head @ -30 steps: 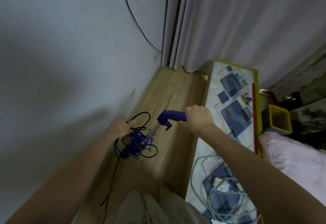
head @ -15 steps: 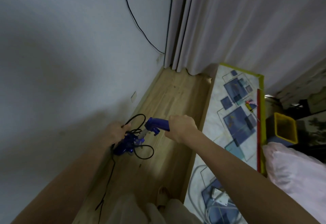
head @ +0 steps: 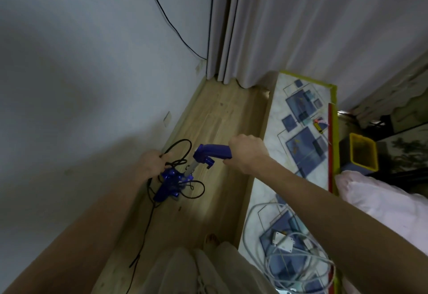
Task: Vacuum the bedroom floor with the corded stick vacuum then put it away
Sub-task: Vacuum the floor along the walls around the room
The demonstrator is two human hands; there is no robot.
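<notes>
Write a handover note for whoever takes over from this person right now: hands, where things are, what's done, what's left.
Right hand grips the blue vacuum handle.
Left hand holds loops of the black cord beside the vacuum body, which stands on the wooden floor between wall and bed.
Done: cannot tell how much floor is vacuumed.
Left: cord partly loose, trailing along the floor; gather it, then store the vacuum.

Landmark: patterned mat (head: 301, 131), blue squares on pale ground.
Curtain (head: 301, 27): grey, hanging behind the mat's far end.
Yellow bin (head: 362, 154): just right of the mat.
Pink bedding (head: 382, 201): right of the mat, nearer.
Grey cables (head: 298, 254): coiled on the mat's near end.
Wall wire (head: 166, 15): black, left of curtain.
</notes>
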